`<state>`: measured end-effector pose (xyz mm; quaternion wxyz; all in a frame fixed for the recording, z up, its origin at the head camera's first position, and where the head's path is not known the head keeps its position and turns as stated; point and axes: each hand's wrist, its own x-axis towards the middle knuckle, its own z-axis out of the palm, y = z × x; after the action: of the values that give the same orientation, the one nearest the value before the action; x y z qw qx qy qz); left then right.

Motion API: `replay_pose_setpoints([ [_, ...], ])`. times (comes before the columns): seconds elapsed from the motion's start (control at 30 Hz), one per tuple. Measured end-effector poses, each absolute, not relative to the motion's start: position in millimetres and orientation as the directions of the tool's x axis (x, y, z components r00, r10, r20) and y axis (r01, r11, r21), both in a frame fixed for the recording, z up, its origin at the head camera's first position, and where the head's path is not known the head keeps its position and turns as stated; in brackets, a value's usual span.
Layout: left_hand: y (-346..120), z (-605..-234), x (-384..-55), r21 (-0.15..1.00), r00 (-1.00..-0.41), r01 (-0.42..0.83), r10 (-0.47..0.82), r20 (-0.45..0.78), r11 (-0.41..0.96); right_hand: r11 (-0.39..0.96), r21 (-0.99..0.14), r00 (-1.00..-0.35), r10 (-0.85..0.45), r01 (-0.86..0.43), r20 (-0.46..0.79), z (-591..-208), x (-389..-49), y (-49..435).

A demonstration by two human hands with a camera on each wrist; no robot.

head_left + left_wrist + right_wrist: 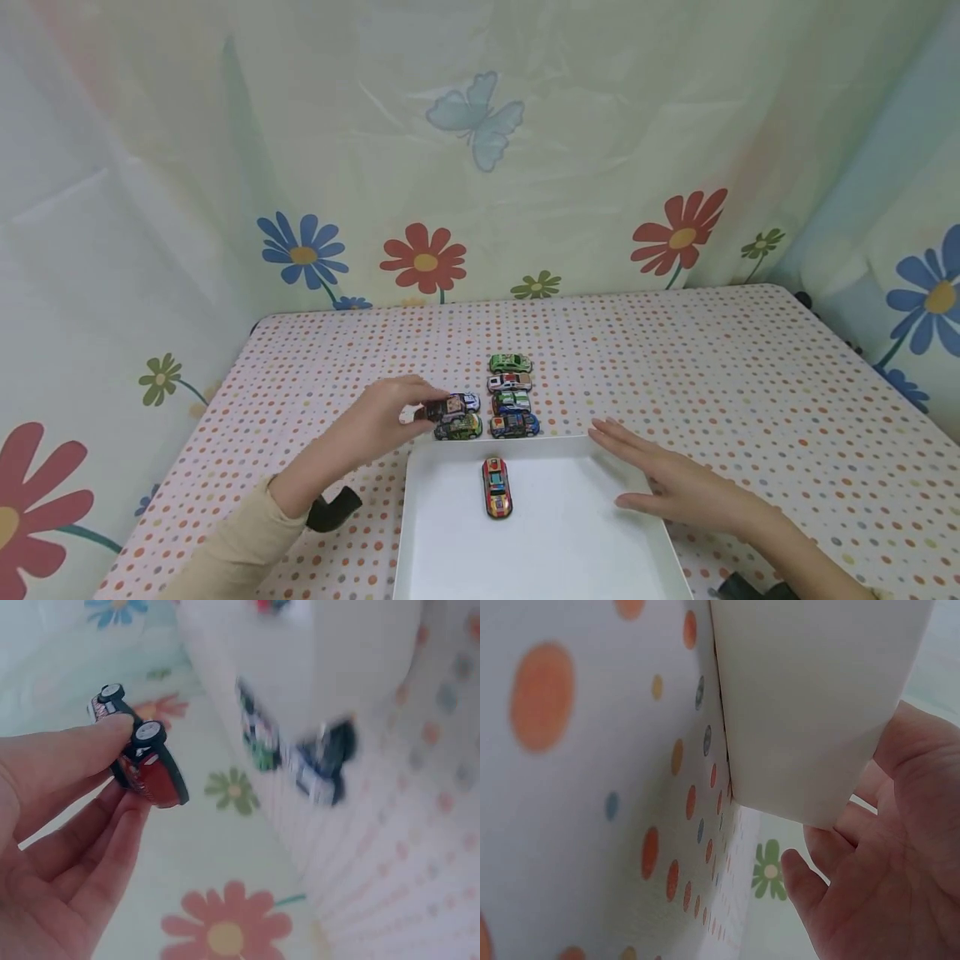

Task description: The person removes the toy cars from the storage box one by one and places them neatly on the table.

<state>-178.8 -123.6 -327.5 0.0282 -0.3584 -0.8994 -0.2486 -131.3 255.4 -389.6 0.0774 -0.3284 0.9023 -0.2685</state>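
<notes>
My left hand [390, 412] pinches a small toy car [154, 776] between thumb and fingers. In the left wrist view its body is dark and red with white wheels, and it is tilted. Just under and beside that hand lie a green-yellow toy car [459, 428] and a pale blue-white one [471, 402], partly covered. A red and yellow toy car [497, 487] sits inside the white tray [570, 542]. My right hand [667, 483] lies over the tray's far right corner with fingers extended; in the right wrist view it touches the tray wall [810, 712].
Right of the left hand, several toy cars stand in a column behind the tray, from a green car [511, 363] at the back to a blue car [514, 426]. A dotted cloth [675, 367] covers the table, with a flowered curtain [577, 183] behind.
</notes>
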Motion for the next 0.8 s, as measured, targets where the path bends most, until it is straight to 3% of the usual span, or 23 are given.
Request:
replay_pose_setpoints([
  [0.13, -125.1, -321.1, -213.8, 0.446, -0.761, 0.638, 0.603, 0.240, 0.628, 0.640, -0.533, -0.772, -0.634, -0.553, 0.040, -389.2, -130.7, 255.6],
  [0.4, -124.5, -339.3, -266.7, 0.463, -0.806, 0.564, 0.579, 0.126, 0.684, 0.626, -0.569, -0.766, -0.643, -0.533, 0.009, -387.7, -130.8, 251.7],
  [0.8, -106.6, -373.2, -303.1, 0.400, -0.747, 0.616, 0.665, 0.023, 0.678, 0.633, -0.569, -0.772, -0.636, -0.526, 0.006, -387.6, -129.2, 254.6],
])
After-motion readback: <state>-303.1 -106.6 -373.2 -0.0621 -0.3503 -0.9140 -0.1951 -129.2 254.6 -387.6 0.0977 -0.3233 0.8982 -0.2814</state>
